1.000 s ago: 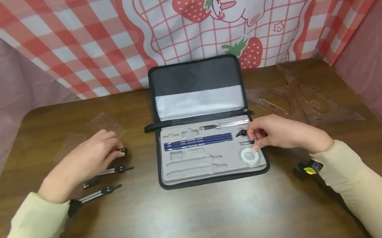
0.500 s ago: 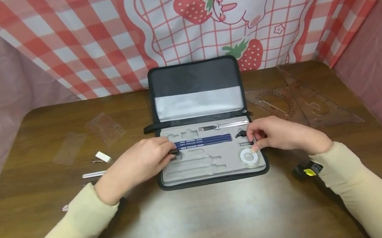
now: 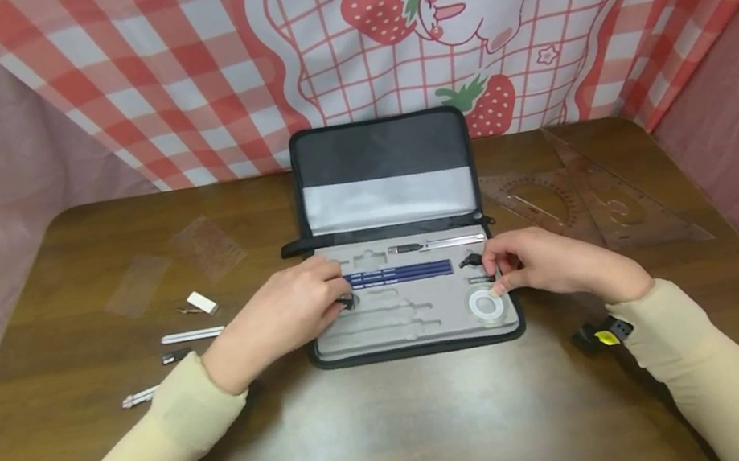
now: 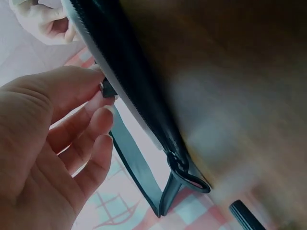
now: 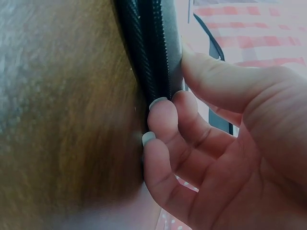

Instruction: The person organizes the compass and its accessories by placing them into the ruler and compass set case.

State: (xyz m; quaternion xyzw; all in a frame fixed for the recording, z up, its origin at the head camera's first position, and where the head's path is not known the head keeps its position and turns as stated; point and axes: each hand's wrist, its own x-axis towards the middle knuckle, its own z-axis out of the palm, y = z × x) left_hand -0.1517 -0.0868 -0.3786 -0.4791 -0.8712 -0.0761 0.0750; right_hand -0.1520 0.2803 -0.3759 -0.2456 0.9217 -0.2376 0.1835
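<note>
An unzipped black drafting-set case (image 3: 381, 148) lies on the wooden table, with a grey foam insert (image 3: 372, 336) in its lower half. My left hand (image 3: 301, 303) pinches a small black blocky piece (image 4: 107, 88) between thumb and fingers, low over the insert's left side. Exactly what the piece is cannot be told. My right hand (image 3: 536, 260) holds the case's right edge, thumb on top and fingertips along the side. Beside that thumb sits a round white tape roll (image 3: 486, 306). Blue pencils (image 3: 402, 274), a silver compass (image 3: 436, 244) and a black fitting (image 3: 470, 260) fill other slots.
To the left lie a white eraser (image 3: 201, 302), a silver bar-like tool (image 3: 189, 336), a small black-and-silver piece (image 3: 176, 356), a partly covered metal tool (image 3: 139, 398) and clear plastic templates (image 3: 207, 249). A protractor (image 3: 540, 198) and set square (image 3: 630, 207) lie right.
My left hand has carried the small black piece rightward from the table's left side to the case insert, then shifted slightly there. My right hand has stayed at the case's right edge.
</note>
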